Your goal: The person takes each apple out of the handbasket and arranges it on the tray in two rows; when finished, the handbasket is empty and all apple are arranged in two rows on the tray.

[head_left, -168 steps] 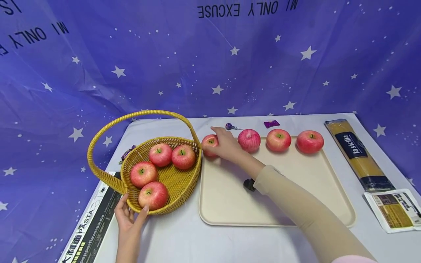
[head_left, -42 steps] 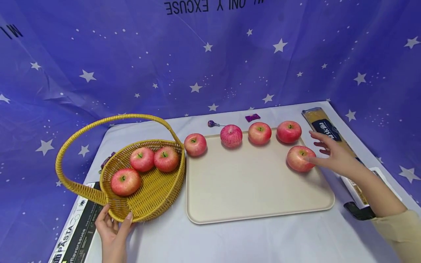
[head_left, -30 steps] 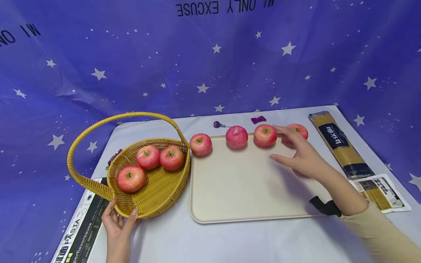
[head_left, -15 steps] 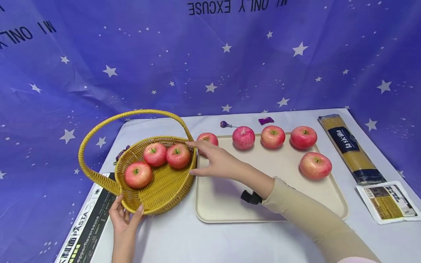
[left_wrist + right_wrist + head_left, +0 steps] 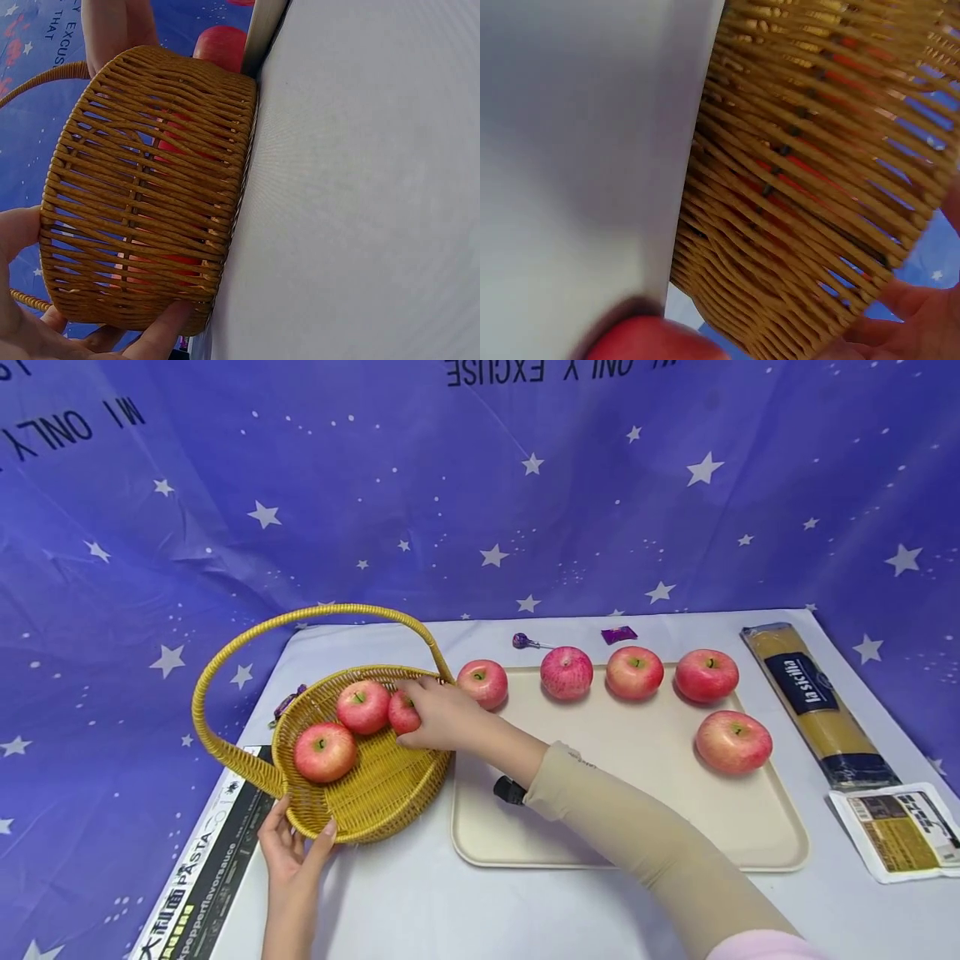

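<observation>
Five red apples (image 5: 733, 742) sit on the cream plastic tray (image 5: 637, 835); three remain in the yellow woven basket (image 5: 375, 793), right hand (image 5: 442, 718) gripping one (image 5: 402, 713), left hand (image 5: 292, 852) steadying its rim.

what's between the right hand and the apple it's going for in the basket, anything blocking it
Nothing visible. The right hand is already inside the basket with its fingers on the apple, having come in over the rim beside the handle. A second apple sits right against it on the far side, not in the hand's way.
</observation>
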A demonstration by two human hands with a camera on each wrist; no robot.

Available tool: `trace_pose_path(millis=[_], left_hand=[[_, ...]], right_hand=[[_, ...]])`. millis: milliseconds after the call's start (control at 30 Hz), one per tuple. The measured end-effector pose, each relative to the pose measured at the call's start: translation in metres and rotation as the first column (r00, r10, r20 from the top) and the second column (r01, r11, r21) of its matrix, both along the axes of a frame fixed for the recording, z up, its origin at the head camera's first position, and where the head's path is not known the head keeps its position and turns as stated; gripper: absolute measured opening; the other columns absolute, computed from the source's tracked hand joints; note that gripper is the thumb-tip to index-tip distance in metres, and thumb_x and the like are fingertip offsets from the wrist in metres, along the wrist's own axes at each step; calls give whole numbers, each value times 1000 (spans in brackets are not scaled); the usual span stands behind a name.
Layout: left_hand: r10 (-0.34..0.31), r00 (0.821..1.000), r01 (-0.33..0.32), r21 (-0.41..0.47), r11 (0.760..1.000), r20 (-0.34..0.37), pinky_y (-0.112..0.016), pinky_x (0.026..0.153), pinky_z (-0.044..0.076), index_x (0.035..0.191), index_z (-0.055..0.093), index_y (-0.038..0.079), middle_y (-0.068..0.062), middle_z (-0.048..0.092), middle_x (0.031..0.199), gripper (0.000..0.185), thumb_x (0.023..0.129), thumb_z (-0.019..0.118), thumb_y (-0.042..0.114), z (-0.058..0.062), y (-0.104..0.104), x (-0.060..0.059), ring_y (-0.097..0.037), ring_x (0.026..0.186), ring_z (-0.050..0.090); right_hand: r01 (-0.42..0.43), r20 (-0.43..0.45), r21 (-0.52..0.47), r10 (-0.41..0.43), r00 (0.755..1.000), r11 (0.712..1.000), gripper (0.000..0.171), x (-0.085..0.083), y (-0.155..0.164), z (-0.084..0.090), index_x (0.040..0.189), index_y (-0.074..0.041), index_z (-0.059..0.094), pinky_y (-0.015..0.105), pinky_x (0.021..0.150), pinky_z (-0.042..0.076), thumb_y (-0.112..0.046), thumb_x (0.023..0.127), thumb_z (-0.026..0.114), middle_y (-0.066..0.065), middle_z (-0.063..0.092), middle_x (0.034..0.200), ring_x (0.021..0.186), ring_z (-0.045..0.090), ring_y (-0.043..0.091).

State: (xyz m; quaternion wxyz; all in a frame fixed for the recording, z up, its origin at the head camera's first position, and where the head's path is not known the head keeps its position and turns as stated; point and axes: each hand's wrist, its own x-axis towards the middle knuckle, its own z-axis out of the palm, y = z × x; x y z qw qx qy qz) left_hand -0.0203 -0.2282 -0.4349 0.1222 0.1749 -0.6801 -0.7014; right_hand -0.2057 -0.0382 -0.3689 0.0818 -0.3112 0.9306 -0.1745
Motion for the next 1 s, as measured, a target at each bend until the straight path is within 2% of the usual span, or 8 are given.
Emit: trace_pose_path(millis=[100, 233, 400, 567, 733, 1000], left_hand=[[1, 1000, -1, -2, 1000, 3, -17, 104, 37, 148, 14, 20, -12, 7, 157, 72, 94, 60, 4, 1, 1, -1, -24, 145, 8], [5, 1000, -5, 20, 1000, -5, -12, 94, 44, 147, 14, 20, -13, 8, 156, 71, 95, 58, 2, 1, 1, 0, -26, 145, 9], [2, 1000, -2, 24, 1000, -11, -11, 90, 45, 147, 14, 19, -14, 9, 156, 71, 95, 58, 1, 1, 2, 0, -27, 144, 11], [-5, 1000, 5, 24, 1000, -12, -9, 90, 44, 147, 13, 19, -14, 8, 156, 71, 95, 58, 1, 0, 3, -1, -26, 145, 10], [-16, 1000, 17, 41, 999, -12, -12, 89, 47, 147, 11, 19, -14, 6, 157, 71, 96, 57, 1, 1, 4, -2, -26, 145, 8], [-9, 1000, 10, 33, 999, -5, -9, 87, 46, 147, 12, 20, -15, 5, 157, 71, 96, 57, 1, 1, 3, -2, -25, 145, 6]], right_hand=[[22, 1, 59, -22, 1000, 998, 83, -4, -8, -2, 148, -14, 37, 39, 99, 47, -50, 81, 72, 12, 46, 141, 121, 52, 25], [20, 4, 128, -21, 1000, 992, 80, -8, -17, -5, 144, -15, 42, 38, 92, 51, -53, 80, 71, 10, 49, 136, 116, 55, 24], [0, 15, 144, -2, 1000, 990, 78, -10, -22, -12, 139, -17, 48, 36, 88, 51, -57, 77, 72, 6, 54, 128, 113, 55, 21], [-28, -26, 99, 31, 999, 995, 78, -9, -17, -16, 137, -20, 49, 34, 82, 52, -58, 73, 74, 5, 54, 122, 105, 58, 19], [-65, -62, 1, 65, 996, 998, 79, -5, -7, -13, 136, -21, 49, 33, 86, 52, -58, 71, 75, 4, 54, 123, 105, 58, 19], [-61, -64, -155, 51, 997, 986, 70, 18, 21, 16, 127, -24, 51, 31, 83, 51, -55, 71, 77, -3, 54, 121, 103, 56, 12]])
